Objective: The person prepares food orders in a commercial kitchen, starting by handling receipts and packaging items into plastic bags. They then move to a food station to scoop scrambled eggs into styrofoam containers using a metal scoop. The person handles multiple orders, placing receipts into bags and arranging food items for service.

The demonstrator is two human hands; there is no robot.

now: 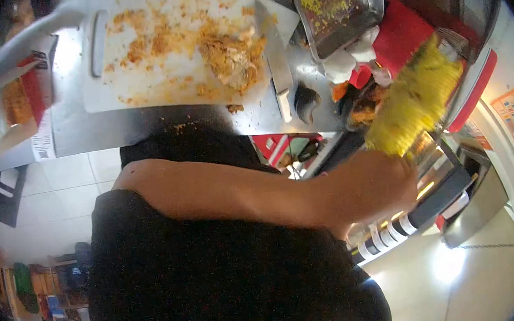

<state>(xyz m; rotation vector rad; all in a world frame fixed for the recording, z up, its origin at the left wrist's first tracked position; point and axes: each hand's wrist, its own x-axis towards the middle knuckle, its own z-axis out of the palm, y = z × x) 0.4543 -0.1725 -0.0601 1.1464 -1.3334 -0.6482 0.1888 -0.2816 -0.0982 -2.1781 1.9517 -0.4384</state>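
My left hand, blurred, is at the end of my forearm, which crosses in front of my dark clothing. It meets the lower end of a yellow, rough-textured mass, also blurred; its fingers and grip cannot be made out. My right hand is out of view. On the steel counter before me lies a white cutting board, smeared with orange-brown crumbs. A heap of breaded, shredded-looking food is on its right part. A knife with a white handle lies along the board's right edge, beside a black curved object.
A metal pan with yellow bits stands at the upper right. Below it are crumpled white pieces, a red item and browned food. A package with a red band is at the left. The counter's near edge runs before my body.
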